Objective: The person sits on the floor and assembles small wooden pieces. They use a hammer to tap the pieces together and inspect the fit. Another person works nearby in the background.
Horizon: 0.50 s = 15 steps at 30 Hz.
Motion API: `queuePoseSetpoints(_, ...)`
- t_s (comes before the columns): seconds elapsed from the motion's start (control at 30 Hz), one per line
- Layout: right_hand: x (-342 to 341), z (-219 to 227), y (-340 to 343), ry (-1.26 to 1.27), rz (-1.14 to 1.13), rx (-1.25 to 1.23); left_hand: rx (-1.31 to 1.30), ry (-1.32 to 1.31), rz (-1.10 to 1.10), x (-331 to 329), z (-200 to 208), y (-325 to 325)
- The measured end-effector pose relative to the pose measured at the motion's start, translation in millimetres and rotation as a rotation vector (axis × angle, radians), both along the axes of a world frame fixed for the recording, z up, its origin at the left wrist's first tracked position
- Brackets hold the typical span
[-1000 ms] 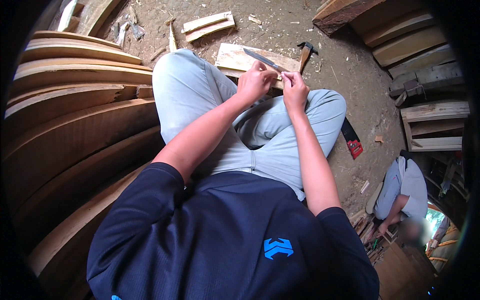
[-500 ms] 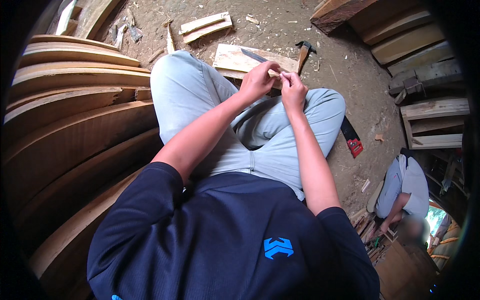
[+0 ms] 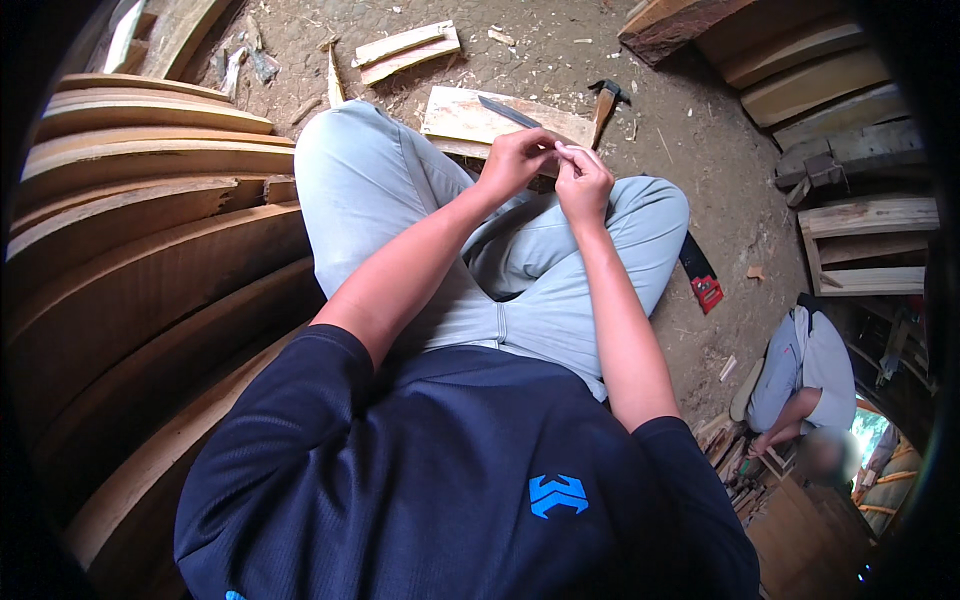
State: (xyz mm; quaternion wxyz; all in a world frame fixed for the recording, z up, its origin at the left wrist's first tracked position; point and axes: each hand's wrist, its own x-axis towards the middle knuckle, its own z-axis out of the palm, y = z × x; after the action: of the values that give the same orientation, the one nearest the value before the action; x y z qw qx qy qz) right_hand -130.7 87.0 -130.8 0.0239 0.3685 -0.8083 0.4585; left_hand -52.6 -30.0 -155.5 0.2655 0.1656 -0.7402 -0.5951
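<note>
blade first: where does it lie from you?

over the pale board ahead of you, slanting toward your left hand, which hides its near end; i cannot tell whether you grip it.

and how are your hands?

your left hand curls inward, and your right hand bends with thumb and fingertips drawn together, close against the left. whatever sits between them is too small to make out.

what else lies near you?

a hammer by the board's right end, a red-handled saw farther to your right, and curved planks along your left.
</note>
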Motion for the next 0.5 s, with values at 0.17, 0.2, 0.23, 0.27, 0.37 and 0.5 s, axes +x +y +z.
queuePoseSetpoints(0.17,1,3,-2,0.023,-0.092,-0.014,-0.059,-0.033,-0.011,1,-11,-4)
queuePoseSetpoints(0.2,-1,3,-1,0.041,-0.168,-0.013,-0.048,-0.026,-0.007,0,-10,-3)
queuePoseSetpoints(0.23,-2,8,-3,0.059,-0.241,-0.013,0.002,-0.011,-0.007,0,-10,-3)
queuePoseSetpoints(0.27,-3,15,-2,-0.056,-0.310,-0.002,0.051,0.003,-0.007,0,-10,-3)
queuePoseSetpoints(0.37,-10,39,1,0.195,-0.427,0.057,0.073,-0.017,-0.001,0,-8,-1)
queuePoseSetpoints(0.5,-28,24,12,0.006,-0.007,0.448,0.078,-0.020,0.001,-2,-13,0)
